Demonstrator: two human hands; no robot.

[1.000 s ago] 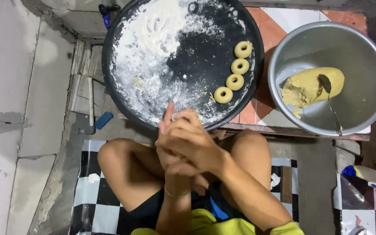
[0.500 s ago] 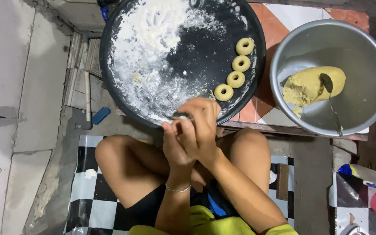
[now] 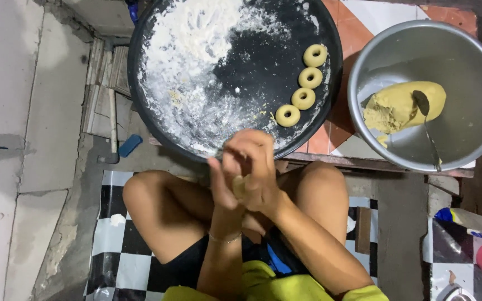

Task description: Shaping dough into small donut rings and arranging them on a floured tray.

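The left hand [image 3: 222,187] and right hand [image 3: 255,167] press together, so the bit of dough [image 3: 237,185] between them shows only as a sliver. The black tray [image 3: 157,128] is cut off at twelve o'clock. The spoon [image 3: 426,125] tip sinks into the dough lump [image 3: 400,106].

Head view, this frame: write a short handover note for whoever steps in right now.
Left hand and right hand: pressed together over the lap, a small piece of dough between the palms.
Black round tray: dusted with flour, four dough rings in a row by its right edge.
Metal bowl, right of the tray: a lump of dough with a spoon on it.
Done: four rings shaped.
Left: the piece in hand is not yet a ring; much dough remains in the bowl.
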